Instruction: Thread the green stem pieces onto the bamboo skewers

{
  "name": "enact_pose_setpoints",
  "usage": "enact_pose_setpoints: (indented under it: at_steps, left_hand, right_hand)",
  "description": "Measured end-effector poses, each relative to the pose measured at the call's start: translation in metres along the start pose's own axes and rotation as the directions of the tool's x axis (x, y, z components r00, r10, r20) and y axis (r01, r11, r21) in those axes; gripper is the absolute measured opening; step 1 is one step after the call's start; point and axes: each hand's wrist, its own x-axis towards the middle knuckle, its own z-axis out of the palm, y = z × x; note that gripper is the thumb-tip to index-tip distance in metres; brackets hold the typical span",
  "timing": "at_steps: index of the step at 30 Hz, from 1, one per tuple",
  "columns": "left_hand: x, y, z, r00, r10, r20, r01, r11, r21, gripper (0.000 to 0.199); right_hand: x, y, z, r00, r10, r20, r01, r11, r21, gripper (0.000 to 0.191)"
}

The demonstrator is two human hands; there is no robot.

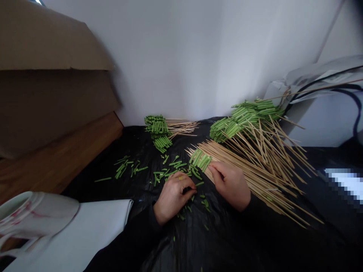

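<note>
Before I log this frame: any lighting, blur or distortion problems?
Head view: white wall softly lit, with faint vertical bands; head view: dark sleeves nearly merge with the black sheet; head view: white mug looks stretched near the edge; head view: bright patch at right is pixelated; head view: left hand and right hand readable.

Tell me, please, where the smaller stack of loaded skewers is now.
In the head view, the smaller stack lies left of the larger stack, near the white wall.
</note>
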Motion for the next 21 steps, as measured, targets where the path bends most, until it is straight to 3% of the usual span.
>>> enact_pose_setpoints:
  at_steps: [4,6,8,10,12,14,17,21]
  left_hand:
    - [0.000,-0.002,-0.004,0.985,-0.152,-0.076,0.135,0.972,-0.191,0.010]
    - [0.001,-0.006,-0.007,0.956,-0.272,-0.112,0.214,0.903,-0.373,0.019]
    - [0.003,-0.012,-0.012,0.912,-0.403,-0.082,0.283,0.759,-0.586,0.021]
    - [0.004,-0.017,-0.018,0.863,-0.506,0.010,0.323,0.535,-0.781,0.021]
    - [0.004,-0.021,-0.023,0.818,-0.561,0.125,0.331,0.282,-0.900,0.024]
    - [0.004,-0.023,-0.027,0.789,-0.576,0.211,0.315,0.084,-0.945,0.029]
    - [0.004,-0.023,-0.029,0.772,-0.578,0.263,0.289,-0.050,-0.956,0.030]
    - [0.005,-0.024,-0.028,0.766,-0.590,0.254,0.256,-0.082,-0.963,0.032]
  right_hand:
    - [0.000,-0.002,-0.001,1.000,-0.012,-0.005,0.012,1.000,0.005,0.019]
    - [-0.001,-0.004,-0.001,0.999,-0.034,-0.004,0.034,0.999,0.024,0.018]
    - [-0.002,-0.006,-0.001,0.999,-0.053,0.001,0.053,0.997,0.051,0.018]
    - [-0.004,-0.008,-0.001,0.998,-0.063,0.019,0.062,0.996,0.068,0.018]
    - [-0.007,-0.009,0.001,0.996,-0.068,0.060,0.064,0.995,0.071,0.018]
    - [-0.009,-0.010,0.003,0.991,-0.065,0.114,0.058,0.996,0.066,0.021]
    - [-0.010,-0.009,0.005,0.983,-0.044,0.179,0.036,0.998,0.048,0.024]
    - [-0.011,-0.007,0.006,0.977,-0.037,0.208,0.033,0.999,0.021,0.025]
